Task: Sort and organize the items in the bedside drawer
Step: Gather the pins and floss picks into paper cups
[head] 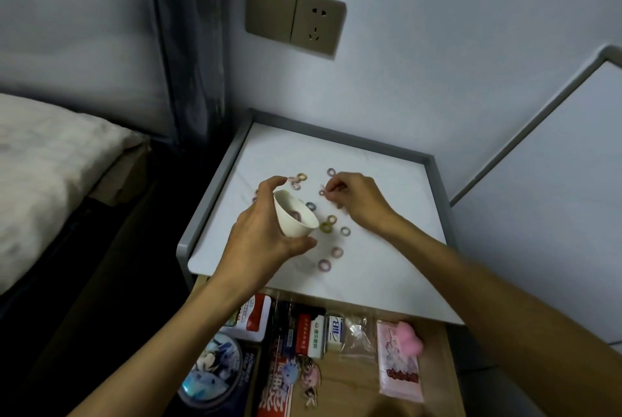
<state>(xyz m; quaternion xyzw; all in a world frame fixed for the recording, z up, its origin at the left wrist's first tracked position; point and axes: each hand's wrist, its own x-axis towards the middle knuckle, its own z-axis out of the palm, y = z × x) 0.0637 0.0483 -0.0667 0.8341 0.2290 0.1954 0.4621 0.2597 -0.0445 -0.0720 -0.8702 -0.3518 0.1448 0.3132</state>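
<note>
My left hand (259,231) grips a small white cup (293,217), tilted toward the right above the white top of the bedside table (387,201). At least one pink hair tie lies inside the cup. Several small coloured hair ties are scattered on the top, among them an olive one (325,227), a pink one (324,264) and a purple one (331,172). My right hand (356,196) reaches over the ties and pinches a small pink tie (323,191) at its fingertips. Below the top, the open wooden drawer (434,366) shows its contents.
In the drawer lie a round tin (212,373), a red-and-white tin (254,315), small boxes (318,336), a clear bag (356,336), a pink packet (399,366) and a pink fluffy clip (409,341). A bed (50,164) stands at left, a wall socket (316,26) above.
</note>
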